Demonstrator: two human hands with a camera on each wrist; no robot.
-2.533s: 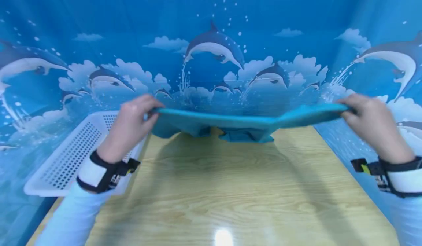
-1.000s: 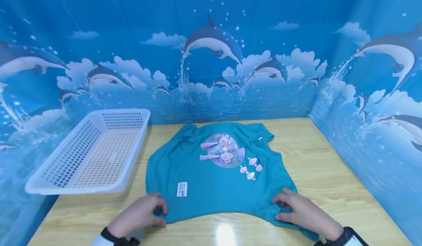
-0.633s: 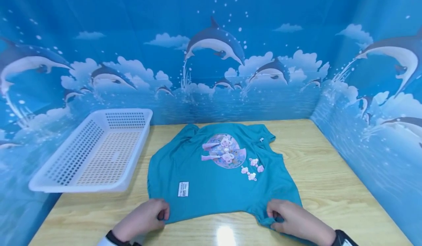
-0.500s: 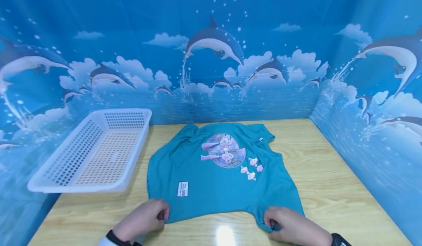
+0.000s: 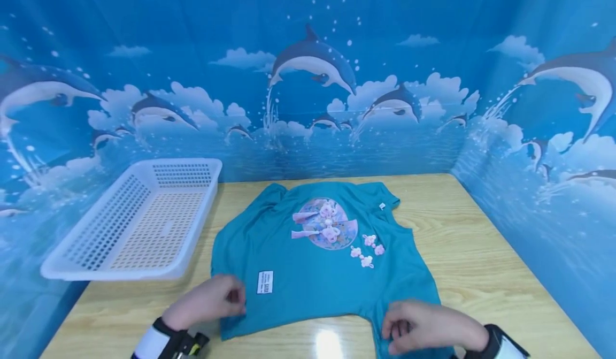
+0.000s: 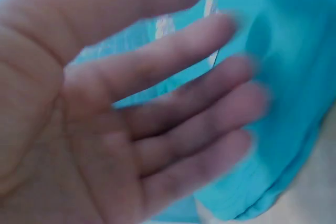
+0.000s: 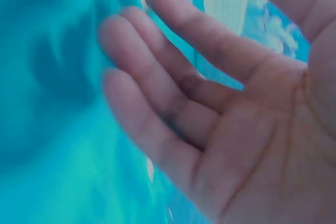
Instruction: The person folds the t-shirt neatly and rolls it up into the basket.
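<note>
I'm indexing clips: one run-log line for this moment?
teal printed shirt: spread on wooden table | left hand: at shirt edge, holding nothing | right hand: over shirt, holding nothing | perforated basket: left of shirt

From above, the head camera is looking forward and down across the table (image 5: 481,252); close up, wrist cameras are facing the left hand (image 6: 105,129) and right hand (image 7: 252,124) palm-side, all views sharing the teal shirt (image 5: 317,279).

Bright, even light fills the head view, white glare hitting the table (image 5: 289,343) at six o'clock. In the soft, blurred wrist views, the left hand (image 6: 100,129) shades the shirt (image 6: 296,82) at two o'clock, the right hand (image 7: 236,124) at nine.
</note>
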